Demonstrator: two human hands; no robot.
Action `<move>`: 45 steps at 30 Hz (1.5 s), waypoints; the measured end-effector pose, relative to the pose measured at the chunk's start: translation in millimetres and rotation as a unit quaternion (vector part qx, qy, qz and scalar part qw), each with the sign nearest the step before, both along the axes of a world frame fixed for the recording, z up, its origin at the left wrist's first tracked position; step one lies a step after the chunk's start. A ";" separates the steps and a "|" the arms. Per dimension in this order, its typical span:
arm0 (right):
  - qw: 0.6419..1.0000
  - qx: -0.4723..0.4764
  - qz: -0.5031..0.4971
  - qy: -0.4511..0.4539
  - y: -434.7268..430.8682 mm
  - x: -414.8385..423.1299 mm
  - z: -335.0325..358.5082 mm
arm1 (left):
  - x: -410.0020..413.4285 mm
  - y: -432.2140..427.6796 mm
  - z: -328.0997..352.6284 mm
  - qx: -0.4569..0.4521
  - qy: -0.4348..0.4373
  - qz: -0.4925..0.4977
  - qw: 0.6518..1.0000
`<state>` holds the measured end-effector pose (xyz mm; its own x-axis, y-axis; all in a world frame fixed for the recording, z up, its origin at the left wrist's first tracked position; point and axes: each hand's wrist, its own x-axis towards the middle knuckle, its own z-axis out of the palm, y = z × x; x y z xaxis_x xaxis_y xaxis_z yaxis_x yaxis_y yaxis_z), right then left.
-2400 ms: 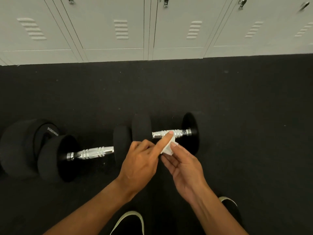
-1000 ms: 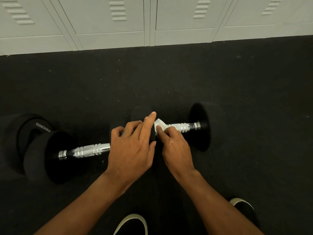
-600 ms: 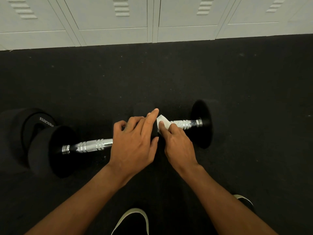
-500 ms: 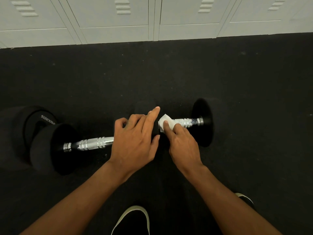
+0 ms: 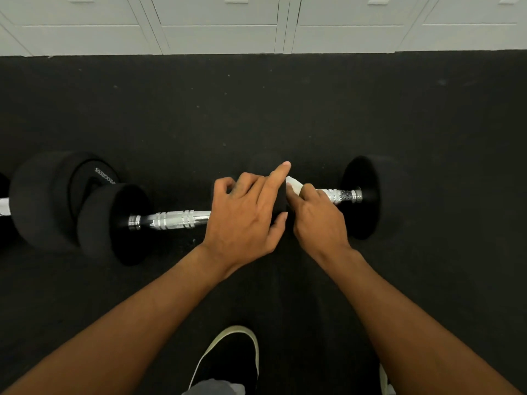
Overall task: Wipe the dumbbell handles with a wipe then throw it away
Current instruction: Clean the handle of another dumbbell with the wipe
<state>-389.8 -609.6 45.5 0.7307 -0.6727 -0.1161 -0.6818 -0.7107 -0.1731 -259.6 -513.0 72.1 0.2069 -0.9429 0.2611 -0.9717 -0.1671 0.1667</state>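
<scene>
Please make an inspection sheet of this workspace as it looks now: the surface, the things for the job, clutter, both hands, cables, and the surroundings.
Surface: black rubber floor, small pale specks.
Job's things: right dumbbell and left dumbbell lie end to end on the floor; white wipe pressed on the right dumbbell's chrome handle.
Clutter: a larger dumbbell behind the left one.
Hands: left hand rests on the weight heads between the two handles, index finger extended; right hand holds the wipe on the handle.
Cables: nothing seen.
Surroundings: white lockers along the far edge; black shoe at the bottom.
</scene>
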 end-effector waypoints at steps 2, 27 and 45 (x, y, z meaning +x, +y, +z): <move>1.000 0.013 -0.008 -0.007 -1.2 0.5 -1.3 | 0.3 0.4 -0.7 -0.002 -0.001 0.000 1.000; 0.998 -0.046 -0.043 -0.010 5.3 -29.8 -10.6 | 1.1 -1.0 -5.0 -0.005 -0.010 0.001 1.000; 0.998 0.043 -0.031 0.013 -9.7 10.9 4.8 | 0.9 -1.8 -5.3 0.001 -0.015 0.004 1.000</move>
